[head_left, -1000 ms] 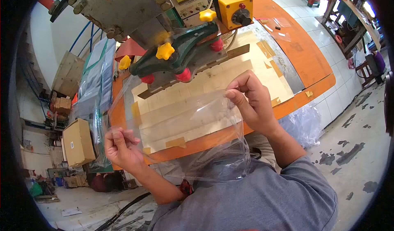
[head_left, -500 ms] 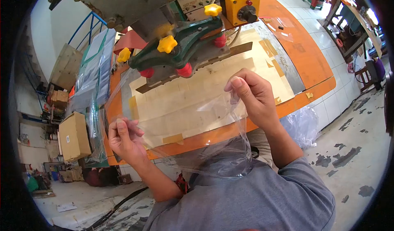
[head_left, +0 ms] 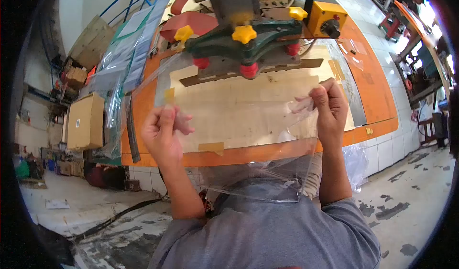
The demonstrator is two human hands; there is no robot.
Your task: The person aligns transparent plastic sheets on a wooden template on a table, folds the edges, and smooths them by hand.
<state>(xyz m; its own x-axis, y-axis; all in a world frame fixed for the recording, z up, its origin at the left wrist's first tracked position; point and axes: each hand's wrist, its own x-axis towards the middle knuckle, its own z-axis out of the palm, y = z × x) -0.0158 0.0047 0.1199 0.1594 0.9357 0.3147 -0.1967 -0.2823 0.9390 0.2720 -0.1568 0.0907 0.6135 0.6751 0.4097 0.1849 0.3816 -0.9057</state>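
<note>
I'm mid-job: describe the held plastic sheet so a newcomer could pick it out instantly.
Find the orange table below the yellow star knobs. Across its near edge in this view, between the left hand and right hand, hangs the clear plastic sheet, the grey shirt showing through. Unlike the crumpled plastic beyond the right forearm, it is held up, spread.

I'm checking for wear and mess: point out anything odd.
The floor at right has dark, ragged patches, as if its coating had worn off. Crumpled plastic lies bunched low beside the table, looking discarded, though it may belong there.
</note>
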